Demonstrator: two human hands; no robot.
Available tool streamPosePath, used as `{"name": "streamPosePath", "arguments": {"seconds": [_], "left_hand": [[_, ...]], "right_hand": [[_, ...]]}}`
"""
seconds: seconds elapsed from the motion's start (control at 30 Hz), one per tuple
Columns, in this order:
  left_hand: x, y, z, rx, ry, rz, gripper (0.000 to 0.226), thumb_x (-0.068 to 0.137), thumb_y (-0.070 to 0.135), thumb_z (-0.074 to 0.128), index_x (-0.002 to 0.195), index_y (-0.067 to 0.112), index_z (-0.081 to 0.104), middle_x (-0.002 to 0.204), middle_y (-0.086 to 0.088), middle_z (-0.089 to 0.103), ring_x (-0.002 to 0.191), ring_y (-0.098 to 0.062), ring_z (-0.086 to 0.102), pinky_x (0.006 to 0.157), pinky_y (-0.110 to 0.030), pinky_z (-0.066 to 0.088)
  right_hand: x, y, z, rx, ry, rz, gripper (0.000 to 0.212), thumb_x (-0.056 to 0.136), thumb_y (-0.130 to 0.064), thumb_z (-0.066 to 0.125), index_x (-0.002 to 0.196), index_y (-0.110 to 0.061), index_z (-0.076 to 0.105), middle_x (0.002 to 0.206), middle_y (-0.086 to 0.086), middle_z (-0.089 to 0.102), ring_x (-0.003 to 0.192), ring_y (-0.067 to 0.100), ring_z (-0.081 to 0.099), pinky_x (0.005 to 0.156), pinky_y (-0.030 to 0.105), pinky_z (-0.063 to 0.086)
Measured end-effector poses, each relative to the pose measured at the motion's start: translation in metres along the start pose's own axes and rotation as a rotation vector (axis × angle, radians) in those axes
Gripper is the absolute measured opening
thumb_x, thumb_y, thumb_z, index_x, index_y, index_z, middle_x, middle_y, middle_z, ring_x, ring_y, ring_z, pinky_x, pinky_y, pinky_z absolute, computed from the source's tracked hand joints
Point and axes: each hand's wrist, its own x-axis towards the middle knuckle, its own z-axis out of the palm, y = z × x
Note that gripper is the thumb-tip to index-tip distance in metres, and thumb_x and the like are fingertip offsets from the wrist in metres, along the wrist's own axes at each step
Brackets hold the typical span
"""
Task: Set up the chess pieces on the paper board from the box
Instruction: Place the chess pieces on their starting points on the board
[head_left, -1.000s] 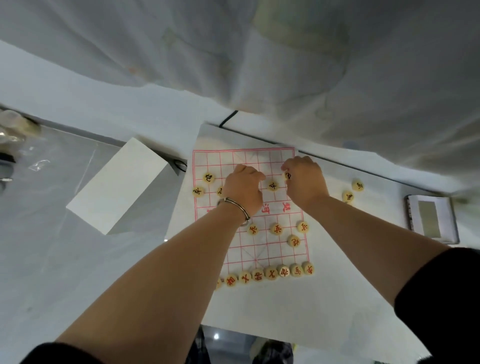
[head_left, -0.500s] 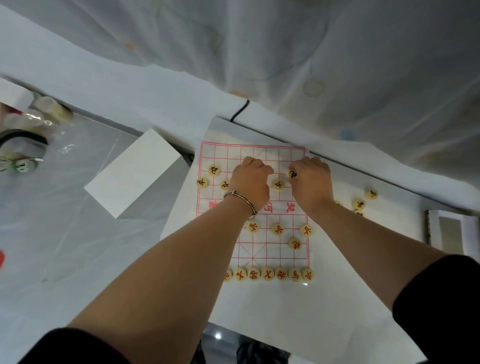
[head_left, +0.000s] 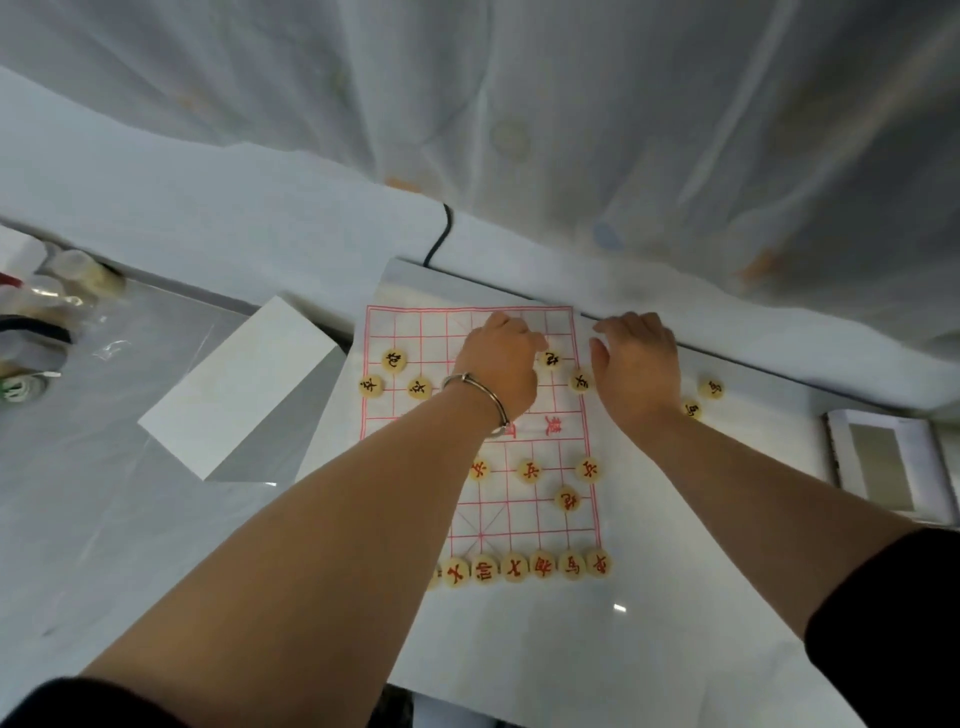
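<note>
- Our left grip (head_left: 498, 364) curls over the far half of the paper board (head_left: 519, 519); we cannot tell whether it holds anything.
- Our right grip (head_left: 636, 364) hangs with fingers relaxed, just beside a black-lettered piece (head_left: 581, 382).
- Red pieces (head_left: 540, 565) line the near edge.

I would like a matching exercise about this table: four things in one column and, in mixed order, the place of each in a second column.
Things:
1. white box
2. silver bracelet
3. row of red-lettered pieces
4. black cable

Places:
a. on the left wrist
b. on the paper board, along the nearest grid line
c. on the table, left of the paper board
d. beyond the far edge of the paper board

Pairs: 1-c, 2-a, 3-b, 4-d.
</note>
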Motion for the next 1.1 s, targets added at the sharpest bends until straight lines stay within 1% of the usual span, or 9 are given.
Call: {"name": "streamPosePath", "arguments": {"seconds": [0.13, 0.27, 0.37, 0.5, 0.6, 0.77, 0.87, 0.93, 1.1], "left_hand": [[0.02, -0.002, 0.004, 0.032, 0.042, 0.078, 0.044, 0.087, 0.008, 0.05, 0.129, 0.018, 0.054, 0.131, -0.005, 0.053, 0.125, -0.024, 0.039, 0.1, -0.034, 0.041], [0.043, -0.002, 0.006, 0.066, 0.051, 0.177, 0.042, 0.088, 0.007, 0.046, 0.128, 0.017, 0.055, 0.127, -0.007, 0.053, 0.121, -0.026, 0.044, 0.098, -0.036, 0.043], [0.059, -0.001, 0.009, 0.103, 0.117, 0.263, 0.036, 0.089, 0.011, 0.045, 0.122, 0.016, 0.06, 0.12, -0.008, 0.055, 0.114, -0.027, 0.051, 0.09, -0.035, 0.046], [0.069, 0.006, 0.015, 0.093, 0.205, 0.355, 0.04, 0.089, 0.017, 0.041, 0.127, 0.014, 0.056, 0.131, -0.006, 0.055, 0.119, -0.027, 0.052, 0.096, -0.034, 0.044], [0.075, 0.019, 0.023, 0.152, 0.206, 0.408, 0.042, 0.09, 0.017, 0.04, 0.13, 0.019, 0.053, 0.132, -0.003, 0.054, 0.121, -0.025, 0.05, 0.097, -0.033, 0.043], [0.079, 0.057, 0.039, 0.216, 0.165, 0.524, 0.038, 0.09, 0.017, 0.04, 0.122, 0.021, 0.059, 0.119, -0.005, 0.061, 0.111, -0.029, 0.055, 0.089, -0.037, 0.047], [0.081, 0.08, 0.044, 0.216, 0.156, 0.565, 0.036, 0.09, 0.017, 0.044, 0.122, 0.022, 0.059, 0.119, -0.004, 0.062, 0.109, -0.028, 0.056, 0.089, -0.033, 0.047], [0.082, 0.091, 0.046, 0.199, 0.133, 0.568, 0.034, 0.09, 0.018, 0.045, 0.12, 0.023, 0.061, 0.118, -0.003, 0.064, 0.108, -0.026, 0.057, 0.09, -0.029, 0.046], [0.082, 0.106, 0.05, 0.17, -0.027, 0.541, 0.025, 0.088, 0.022, 0.053, 0.108, 0.021, 0.068, 0.109, -0.002, 0.068, 0.102, -0.022, 0.061, 0.084, -0.024, 0.046]], "right_hand": [[0.009, 0.008, 0.007, 0.05, 0.113, -0.011, 0.013, 0.082, 0.0, 0.055, 0.084, 0.0, 0.068, 0.077, 0.016, 0.066, 0.079, 0.037, 0.059, 0.07, 0.037, 0.047], [0.019, 0.013, 0.006, 0.089, 0.11, 0.084, 0.019, 0.087, -0.005, 0.05, 0.096, -0.003, 0.066, 0.097, 0.013, 0.065, 0.097, 0.031, 0.057, 0.08, 0.035, 0.045], [0.022, 0.021, 0.009, 0.033, 0.106, 0.063, 0.022, 0.089, -0.01, 0.047, 0.098, -0.005, 0.066, 0.101, 0.01, 0.065, 0.098, 0.029, 0.057, 0.077, 0.035, 0.046], [0.018, 0.032, 0.017, 0.073, 0.19, -0.024, 0.023, 0.081, -0.006, 0.048, 0.086, -0.002, 0.07, 0.088, 0.015, 0.069, 0.085, 0.037, 0.063, 0.069, 0.038, 0.051], [0.013, 0.044, 0.012, 0.069, 0.188, -0.003, 0.028, 0.082, -0.008, 0.045, 0.093, -0.005, 0.071, 0.095, 0.015, 0.069, 0.091, 0.036, 0.062, 0.075, 0.036, 0.048], [0.006, 0.084, -0.006, -0.048, -0.012, 0.182, 0.022, 0.086, -0.01, 0.047, 0.096, -0.016, 0.066, 0.103, 0.009, 0.066, 0.093, 0.031, 0.06, 0.071, 0.028, 0.041], [-0.001, 0.103, -0.017, -0.058, -0.032, 0.262, 0.023, 0.087, -0.012, 0.045, 0.096, -0.016, 0.066, 0.101, 0.007, 0.065, 0.091, 0.029, 0.059, 0.072, 0.028, 0.043], [-0.003, 0.118, -0.023, -0.055, -0.14, 0.325, 0.021, 0.087, -0.013, 0.047, 0.095, -0.014, 0.066, 0.097, 0.007, 0.064, 0.088, 0.027, 0.058, 0.07, 0.028, 0.044], [-0.018, 0.136, -0.03, 0.315, -0.48, 0.366, 0.021, 0.094, -0.019, 0.049, 0.102, -0.003, 0.06, 0.078, 0.013, 0.066, 0.06, 0.023, 0.061, 0.059, 0.031, 0.053]]}}
